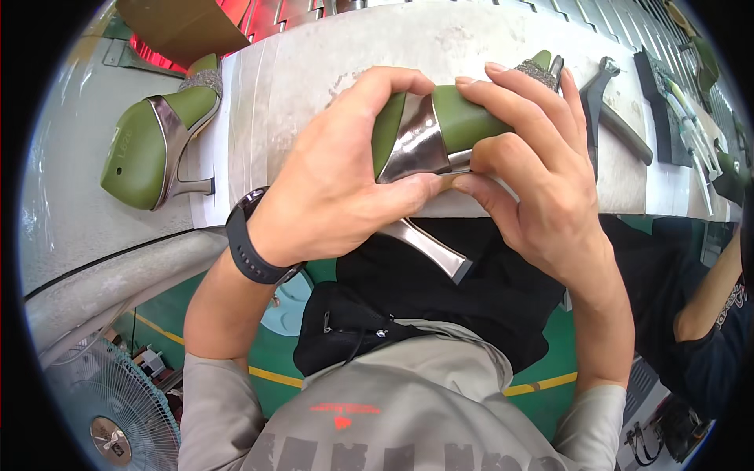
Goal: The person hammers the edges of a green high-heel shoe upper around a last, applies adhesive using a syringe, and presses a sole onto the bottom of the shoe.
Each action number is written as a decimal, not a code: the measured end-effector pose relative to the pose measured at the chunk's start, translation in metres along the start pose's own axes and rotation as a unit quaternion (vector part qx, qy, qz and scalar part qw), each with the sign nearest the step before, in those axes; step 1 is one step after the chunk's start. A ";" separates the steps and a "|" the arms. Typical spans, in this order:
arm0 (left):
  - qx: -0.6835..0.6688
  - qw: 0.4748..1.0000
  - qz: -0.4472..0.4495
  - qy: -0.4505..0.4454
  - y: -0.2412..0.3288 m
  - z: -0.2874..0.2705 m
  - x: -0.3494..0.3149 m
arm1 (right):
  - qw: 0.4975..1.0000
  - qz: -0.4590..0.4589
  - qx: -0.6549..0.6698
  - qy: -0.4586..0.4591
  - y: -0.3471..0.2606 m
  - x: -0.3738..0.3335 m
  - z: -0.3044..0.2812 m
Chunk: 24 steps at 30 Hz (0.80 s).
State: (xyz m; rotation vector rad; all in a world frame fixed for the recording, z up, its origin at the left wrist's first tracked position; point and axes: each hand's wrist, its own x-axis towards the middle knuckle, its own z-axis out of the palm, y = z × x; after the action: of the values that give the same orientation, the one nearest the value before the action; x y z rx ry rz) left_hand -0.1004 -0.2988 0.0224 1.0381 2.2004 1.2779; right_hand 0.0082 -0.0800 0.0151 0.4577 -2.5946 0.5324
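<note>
Both my hands are around a high-heeled shoe [416,141] on a green last, lying sideways at the near edge of the worktable. A shiny pewter-coloured band crosses the last, and the slim metallic heel [430,250] points down past the table edge. My left hand [334,169], with a black watch on its wrist, grips the toe side, thumb on the lower edge. My right hand [542,169] curls over the back part, with thumb and forefinger pinched at the sole edge by the left thumb. A glittery strap [536,73] shows beyond the right fingers.
A matching shoe on a green last [137,149] lies at the left. To the right are a metal-headed hand tool [603,82], a black holder [660,102] and syringe-like tubes [695,129]. A fan [118,416] stands lower left; another person's arm [711,290] shows at right.
</note>
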 end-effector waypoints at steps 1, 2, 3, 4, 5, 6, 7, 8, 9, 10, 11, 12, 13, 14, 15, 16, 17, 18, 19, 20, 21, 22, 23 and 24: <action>0.021 1.000 0.017 -0.001 -0.003 0.001 0.001 | 1.000 -0.002 0.000 0.006 0.001 0.000 0.002; 0.041 0.999 0.034 -0.003 -0.006 0.002 0.003 | 1.000 -0.001 0.002 0.007 0.001 0.000 0.003; 0.042 0.999 0.032 -0.004 -0.006 0.003 0.003 | 1.000 0.007 0.005 0.007 0.000 0.000 0.004; 0.050 0.998 0.037 0.007 -0.005 0.004 0.001 | 1.000 0.015 0.005 0.007 -0.003 0.001 0.003; 0.059 0.997 0.042 0.019 -0.003 0.005 0.000 | 1.000 0.016 0.004 0.008 -0.007 0.003 0.001; 0.058 0.997 0.044 0.019 -0.003 0.007 0.000 | 0.999 0.034 0.004 0.009 -0.013 0.005 -0.001; 0.069 0.996 0.050 0.034 -0.003 0.011 0.000 | 0.998 0.053 0.007 0.010 -0.014 0.007 -0.001; 0.080 0.994 0.057 0.049 -0.003 0.013 0.001 | 0.999 0.053 0.009 0.010 -0.013 0.007 -0.001; 0.081 0.994 0.057 0.050 -0.002 0.011 0.000 | 0.999 0.049 0.017 0.006 -0.011 0.007 -0.002; 0.088 0.994 0.058 0.038 -0.003 0.010 0.002 | 0.999 0.048 0.020 0.001 -0.007 0.007 -0.003; 0.095 0.993 0.059 0.026 -0.004 0.009 0.005 | 0.999 0.048 0.014 0.000 -0.001 0.005 -0.004; 0.091 0.993 0.064 0.027 -0.003 0.007 0.010 | 0.997 0.064 0.024 0.020 0.006 0.003 -0.005; 0.103 0.992 0.073 -0.001 -0.001 0.004 0.015 | 0.995 0.077 0.039 0.042 0.012 0.001 -0.006; 0.114 0.990 0.083 -0.029 -0.001 0.002 0.021 | 0.996 0.074 0.037 0.041 0.016 0.000 -0.009; 0.131 0.984 0.120 -0.012 -0.005 0.006 0.026 | 0.996 0.077 0.040 0.020 0.019 -0.001 -0.013; 0.131 0.984 0.119 -0.012 -0.004 0.007 0.026 | 0.995 0.083 0.045 -0.001 0.017 -0.001 -0.016; 0.093 0.993 0.075 -0.024 -0.001 0.007 0.027 | 0.994 0.100 0.034 -0.011 0.010 0.003 -0.018; 0.056 0.997 0.031 -0.035 0.003 0.006 0.028 | 0.994 0.100 0.035 -0.010 0.005 0.010 -0.021; 0.057 0.998 0.020 -0.031 0.010 0.004 0.032 | 0.992 0.119 0.015 -0.032 0.001 0.017 -0.027; 0.056 0.998 0.026 -0.032 0.012 0.006 0.031 | 0.989 0.138 -0.004 -0.053 -0.002 0.023 -0.032; 0.069 0.997 0.010 -0.030 0.012 0.008 0.028 | 0.988 0.142 -0.006 -0.061 -0.002 0.023 -0.031; 0.081 0.996 0.004 -0.025 0.014 0.009 0.030 | 0.988 0.141 -0.021 -0.053 0.004 0.022 -0.033; 0.093 0.995 0.013 -0.025 0.015 0.008 0.029 | 0.989 0.148 0.016 -0.019 0.014 0.016 -0.030; 0.101 0.993 0.066 -0.009 0.006 0.010 0.027 | 0.987 0.153 0.054 0.014 0.024 0.008 -0.029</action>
State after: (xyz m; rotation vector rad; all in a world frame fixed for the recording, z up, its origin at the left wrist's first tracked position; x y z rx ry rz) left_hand -0.1092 -0.2705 0.0228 1.2842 2.3178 1.1112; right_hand 0.0020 -0.0485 0.0358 0.0823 -2.6314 0.7772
